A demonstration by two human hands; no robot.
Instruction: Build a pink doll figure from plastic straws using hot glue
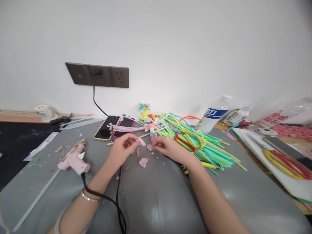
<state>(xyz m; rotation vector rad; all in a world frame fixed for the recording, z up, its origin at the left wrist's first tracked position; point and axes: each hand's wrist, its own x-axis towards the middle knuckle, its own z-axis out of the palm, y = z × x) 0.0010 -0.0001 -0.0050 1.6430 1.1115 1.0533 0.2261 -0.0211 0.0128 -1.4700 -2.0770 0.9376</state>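
Head view: left hand nearly closed, pinching pink piece.

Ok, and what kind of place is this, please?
Probably a craft worktable, at home or in a small workshop; which one, I cannot tell. A pink glue gun lies on the gray mat, a bundle of colored pipe cleaners lies near the hands, and scissors lie at the right.

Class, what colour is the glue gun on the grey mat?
The glue gun is pale pink, seen best in the head view.
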